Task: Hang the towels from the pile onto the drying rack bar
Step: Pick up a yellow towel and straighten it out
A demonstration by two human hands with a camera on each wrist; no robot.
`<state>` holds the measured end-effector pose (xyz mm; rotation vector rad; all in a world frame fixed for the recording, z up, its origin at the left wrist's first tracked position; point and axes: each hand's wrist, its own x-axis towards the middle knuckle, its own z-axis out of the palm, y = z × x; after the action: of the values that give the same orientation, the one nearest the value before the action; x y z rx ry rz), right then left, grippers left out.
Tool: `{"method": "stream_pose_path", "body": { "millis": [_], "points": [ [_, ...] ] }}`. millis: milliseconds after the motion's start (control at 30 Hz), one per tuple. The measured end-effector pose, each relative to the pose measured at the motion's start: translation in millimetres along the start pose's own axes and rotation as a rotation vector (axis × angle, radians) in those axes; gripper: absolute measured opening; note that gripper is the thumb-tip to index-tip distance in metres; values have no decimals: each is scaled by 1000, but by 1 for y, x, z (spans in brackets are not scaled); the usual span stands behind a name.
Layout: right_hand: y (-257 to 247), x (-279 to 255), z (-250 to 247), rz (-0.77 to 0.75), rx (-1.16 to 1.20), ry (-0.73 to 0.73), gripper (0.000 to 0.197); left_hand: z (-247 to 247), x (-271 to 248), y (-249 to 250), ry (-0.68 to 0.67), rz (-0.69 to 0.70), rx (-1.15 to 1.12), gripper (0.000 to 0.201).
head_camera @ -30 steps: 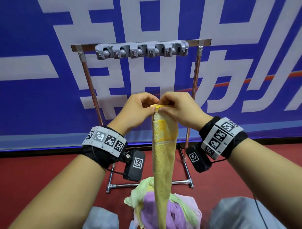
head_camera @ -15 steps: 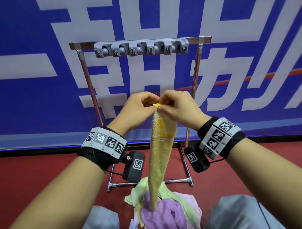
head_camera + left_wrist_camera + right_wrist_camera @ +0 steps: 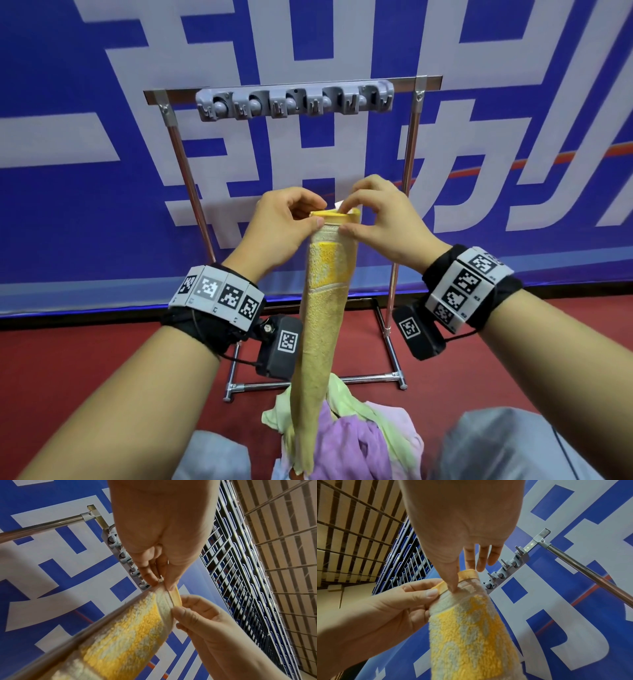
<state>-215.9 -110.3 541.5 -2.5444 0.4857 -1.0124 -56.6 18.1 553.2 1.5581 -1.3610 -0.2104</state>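
Head view: our left hand (image 3: 279, 228) and right hand (image 3: 380, 219) both pinch the yellow towel (image 3: 323, 308) at its top hem; we should open its hanging loop toward the rack hooks (image 3: 294, 102).

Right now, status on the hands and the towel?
Left hand and right hand both pinch the yellow towel by its top edge. Towel hangs below the rack bar, not on it. Nothing between.

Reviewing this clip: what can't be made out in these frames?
- Head view: the yellow towel hides part of the towel pile; the bottom edge crops it, so no towel count.
- Head view: left hand and right hand cover the towel's top corners.
- Left wrist view: the towel's lower part is blurred.
- Rack clip strip: mechanism too small.
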Motion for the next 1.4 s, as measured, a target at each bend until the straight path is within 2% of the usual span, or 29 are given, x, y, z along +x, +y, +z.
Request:
{"method": "stream_pose_path", "body": {
  "millis": [133, 300, 500, 600, 700, 833, 900, 1000, 1067, 1267, 1400],
  "points": [
    [5, -1, 0, 119, 155, -59, 15, -2, 0, 1, -4, 8, 7, 22],
    [-1, 0, 2, 124, 239, 85, 14, -1, 3, -1, 60, 3, 13, 20],
    [-3, -3, 4, 136, 270, 103, 27, 4, 2, -3, 69, -12, 52, 24],
    [-6, -2, 2, 126, 319, 99, 49, 3, 4, 8, -27, -48, 54, 29],
    [-10, 1, -2, 124, 331, 90, 52, 3, 13, 25, -223, -50, 207, 24],
    [-5, 0, -4, 171, 426, 115, 53, 5, 31, 41, -264, -30, 383, 11],
    [0, -5, -1, 230, 520, 75, 54, 6, 38, 46, -269, -23, 412, 8],
    [12, -16, 15, 326, 588, -67, 43, 3, 45, 53, -209, -15, 376, 3],
    [20, -23, 29, 377, 585, -140, 33, -1, 51, 58, -109, 2, 307, 11],
    [35, -32, 65, 480, 585, -175, 23, -16, 56, 69, 141, 38, 168, 16],
    [41, -38, 88, 519, 605, -235, 29, -20, 56, 72, 218, 64, 109, 15]
  ]
}}
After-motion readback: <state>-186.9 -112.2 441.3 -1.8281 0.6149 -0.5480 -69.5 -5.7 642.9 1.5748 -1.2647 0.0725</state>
